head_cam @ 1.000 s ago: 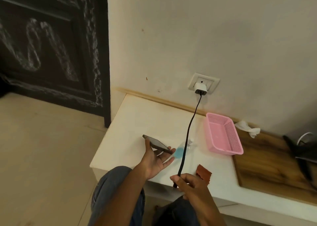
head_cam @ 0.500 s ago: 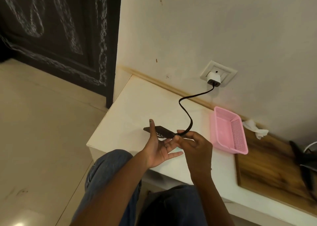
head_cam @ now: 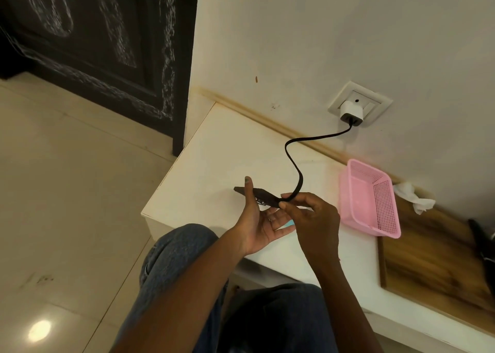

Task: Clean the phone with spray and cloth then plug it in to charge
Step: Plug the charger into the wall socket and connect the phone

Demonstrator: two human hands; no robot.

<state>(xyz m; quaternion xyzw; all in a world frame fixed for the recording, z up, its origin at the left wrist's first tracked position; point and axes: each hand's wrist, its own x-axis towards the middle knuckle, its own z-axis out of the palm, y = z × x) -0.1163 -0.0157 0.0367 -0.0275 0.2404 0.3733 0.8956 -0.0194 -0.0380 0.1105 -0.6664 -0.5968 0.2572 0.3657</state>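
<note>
- I see bare table (head_cam: 214, 149) from 9 to 12 o'clock of my hands.
- The cable (head_cam: 293, 162) arcs across at 1 o'clock.
- The pink basket (head_cam: 371, 200) blocks 3 o'clock, a crumpled tissue (head_cam: 412, 195) just beyond.

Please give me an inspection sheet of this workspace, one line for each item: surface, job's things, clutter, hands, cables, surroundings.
Surface: white counter; wooden board at right.
Job's things: phone held above counter; spray and cloth hidden.
Clutter: pink basket; crumpled tissue.
Hands: left hand holds phone; right hand pinches cable end at phone's edge.
Cables: black cable runs from white charger in wall socket.
Surroundings: dark door, tiled floor.
</note>
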